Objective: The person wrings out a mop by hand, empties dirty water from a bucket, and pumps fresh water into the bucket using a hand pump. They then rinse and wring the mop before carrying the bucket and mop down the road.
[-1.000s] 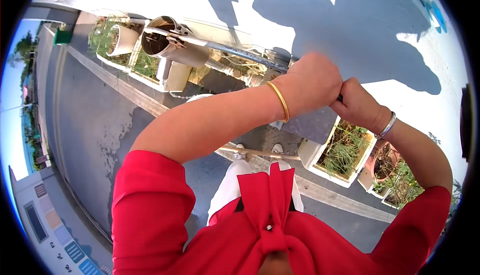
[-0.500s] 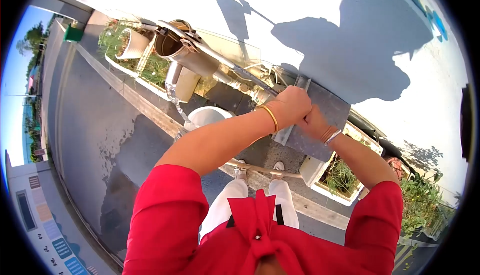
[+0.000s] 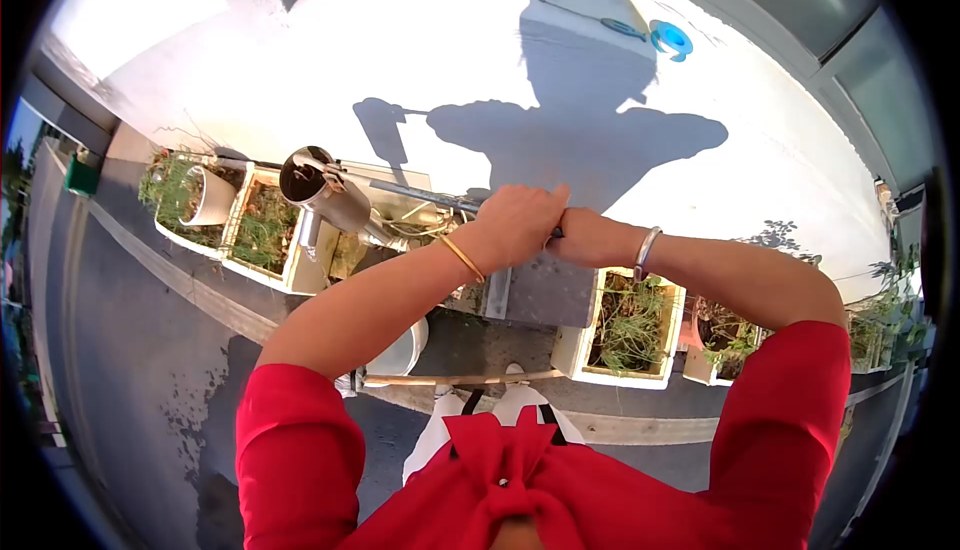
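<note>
Grip of left hand (image 3: 518, 227) and right hand (image 3: 598, 240) round metallic lever (image 3: 422, 193) (slim, straight).

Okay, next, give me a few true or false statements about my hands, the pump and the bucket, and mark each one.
1. The left hand has a gold bangle at its wrist. True.
2. The silver bracelet is on that same wrist. False: it is on the wrist of the right hand.
3. The long lever runs from the hands toward the open-topped metal cylinder. True.
4. The white bucket hangs from the lever. False: it stands below, partly hidden behind the left forearm.
5. The sleeves are blue. False: they are red.
6. The shadow of a person falls on the white wall. True.
</note>
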Tool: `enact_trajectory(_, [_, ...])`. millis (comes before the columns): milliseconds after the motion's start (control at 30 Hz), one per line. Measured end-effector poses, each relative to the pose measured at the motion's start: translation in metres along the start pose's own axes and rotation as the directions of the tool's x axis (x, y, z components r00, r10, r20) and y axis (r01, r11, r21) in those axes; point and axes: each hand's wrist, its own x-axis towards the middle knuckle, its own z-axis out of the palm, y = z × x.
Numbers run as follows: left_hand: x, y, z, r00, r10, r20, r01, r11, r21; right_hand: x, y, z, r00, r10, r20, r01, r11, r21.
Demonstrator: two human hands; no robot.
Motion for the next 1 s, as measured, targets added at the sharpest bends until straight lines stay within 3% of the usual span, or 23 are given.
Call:
enact_trajectory(33, [0.009, -0.009, 0.007, 1.0, -0.007, 0.014, 0.007, 1.0, -0.002, -0.005, -0.01, -0.001, 0.996, 0.005, -0.09, 0.001, 0.998, 0.056])
enact_trajectory(67, [0.015, -0.017, 0.018, 0.937, 0.18, -0.301, -0.151, 0.981, 0.12, -0.004, -0.013, -0.009, 0.998, 0.028, -0.05, -0.025, 0.998, 0.062])
enact_trajectory(100, [0.015, -0.021, 0.032, 0.753, 0.363, -0.549, -0.254, 0.93, 0.266, -0.003, -0.01, -0.008, 0.998, 0.057, 0.004, -0.057, 0.995, 0.077])
enact_trajectory(133, [0.017, -0.021, 0.03, 0.72, 0.366, -0.589, -0.225, 0.927, 0.3, 0.003, -0.001, -0.005, 0.998, 0.055, 0.029, -0.058, 0.994, 0.097])
enact_trajectory(167, [0.019, -0.021, 0.028, 0.739, 0.348, -0.577, -0.216, 0.933, 0.287, 0.009, 0.007, -0.002, 1.0, 0.018, 0.007, -0.019, 0.995, 0.101])
enact_trajectory(200, [0.02, -0.022, 0.028, 0.937, 0.208, -0.281, -0.19, 0.978, 0.089, 0.016, 0.016, 0.002, 1.0, -0.02, -0.019, 0.021, 0.994, 0.105])
enact_trajectory(233, [0.022, -0.025, 0.03, 0.993, 0.092, 0.078, -0.085, 0.992, -0.091, 0.024, 0.025, 0.006, 1.0, -0.028, 0.002, 0.027, 0.992, 0.121])
enact_trajectory(367, [0.022, -0.039, 0.063, 0.998, 0.052, 0.035, -0.048, 0.993, -0.106, 0.053, 0.061, 0.041, 0.997, -0.067, -0.039, 0.071, 0.991, 0.116])
enact_trajectory(467, [0.025, -0.055, 0.087, 0.998, 0.052, 0.023, -0.05, 0.994, -0.102, 0.086, 0.093, 0.071, 0.973, -0.212, -0.096, 0.216, 0.976, 0.038])
enact_trajectory(500, [0.024, -0.058, 0.097, 1.0, 0.006, 0.022, -0.005, 0.999, -0.045, 0.096, 0.099, 0.083, 0.971, -0.222, -0.084, 0.227, 0.973, 0.046])
enact_trajectory(567, [0.017, -0.068, 0.115, 0.998, -0.053, 0.024, 0.053, 0.998, 0.017, 0.113, 0.104, 0.11, 0.921, -0.303, -0.243, 0.333, 0.938, 0.093])
enact_trajectory(600, [0.01, -0.075, 0.125, 0.992, -0.054, 0.118, 0.044, 0.996, 0.083, 0.124, 0.108, 0.134, 0.918, -0.316, -0.239, 0.346, 0.933, 0.094])
enact_trajectory(667, [0.001, -0.084, 0.141, 0.976, -0.072, 0.204, 0.038, 0.986, 0.163, 0.142, 0.112, 0.174, 0.923, -0.25, -0.292, 0.333, 0.9, 0.281])
enact_trajectory(800, [-0.015, -0.078, 0.142, 0.972, -0.052, 0.229, -0.004, 0.971, 0.237, 0.117, 0.088, 0.172, 0.897, -0.246, -0.367, 0.352, 0.9, 0.257])
enact_trajectory(867, [-0.02, -0.065, 0.128, 0.968, -0.034, 0.25, -0.03, 0.968, 0.248, 0.102, 0.076, 0.162, 0.973, -0.113, -0.202, 0.165, 0.951, 0.261])
enact_trajectory(900, [-0.025, -0.058, 0.117, 0.975, -0.026, 0.221, -0.037, 0.96, 0.277, 0.091, 0.065, 0.151, 0.964, -0.128, -0.235, 0.184, 0.955, 0.234])
enact_trajectory(1000, [-0.035, -0.029, 0.08, 0.992, 0.047, 0.12, -0.056, 0.996, 0.076, 0.04, 0.041, 0.111, 0.995, -0.097, -0.017, 0.098, 0.967, 0.233])
